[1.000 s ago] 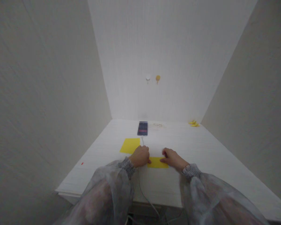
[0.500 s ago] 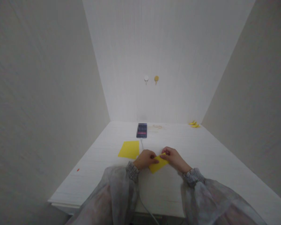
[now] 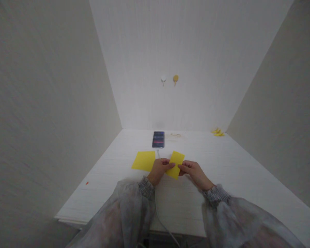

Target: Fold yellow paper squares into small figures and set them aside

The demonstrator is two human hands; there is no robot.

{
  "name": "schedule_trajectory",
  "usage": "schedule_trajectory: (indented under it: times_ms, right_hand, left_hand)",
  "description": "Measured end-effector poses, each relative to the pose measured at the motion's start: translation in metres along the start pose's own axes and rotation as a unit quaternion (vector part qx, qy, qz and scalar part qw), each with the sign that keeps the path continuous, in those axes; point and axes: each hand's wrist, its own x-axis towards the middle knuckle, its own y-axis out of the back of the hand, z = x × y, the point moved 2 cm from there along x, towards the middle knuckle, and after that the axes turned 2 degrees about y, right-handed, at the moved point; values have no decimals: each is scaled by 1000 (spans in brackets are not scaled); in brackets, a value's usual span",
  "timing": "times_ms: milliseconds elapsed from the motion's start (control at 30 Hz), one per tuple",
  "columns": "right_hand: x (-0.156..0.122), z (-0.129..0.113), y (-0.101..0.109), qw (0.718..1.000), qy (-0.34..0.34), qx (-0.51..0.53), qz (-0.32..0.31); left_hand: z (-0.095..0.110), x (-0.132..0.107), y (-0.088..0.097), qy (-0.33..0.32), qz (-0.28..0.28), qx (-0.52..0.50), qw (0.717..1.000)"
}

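Head camera looks down at a white counter (image 3: 222, 179) closed in by pale walls on three sides. Both hands hold one folded yellow paper (image 3: 176, 164) above the counter, near its middle, and the paper stands tilted with its upper edge pointing away from the person. Left hand (image 3: 160, 169) pinches the left lower part of the paper, fingers closed on it with the thumb on the near face. Right hand (image 3: 193, 171) pinches the right lower edge in the same way, fingers also closed on the paper. Just left of the left hand a flat yellow sheet (image 3: 144, 161) lies on the counter. Behind the hands a phone (image 3: 158, 139) lies near the back wall, and a white cable (image 3: 160, 220) runs from it toward the front edge of the counter. Small yellow folded pieces (image 3: 218, 132) lie in the far right corner. Two round hooks (image 3: 169, 79), one white and one yellow, are on the back wall. A tiny red speck (image 3: 87, 183) lies on the left side of the counter.
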Motion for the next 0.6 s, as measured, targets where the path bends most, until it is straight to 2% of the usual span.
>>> schedule_trajectory:
  times_ms: [167,400,600]
  right_hand:
    - [-3,-4,-3,999,6,30,23]
    - [-8,-16,-1,996,64,16,66]
    - [-12,-20,-4,995,93,-3,43]
  left_hand:
    - [2,-1,-3,11,4,-27,1000]
    - [10,-6,-7,23,-50,-107,993]
    - [14,-8,-8,32,-39,-104,993]
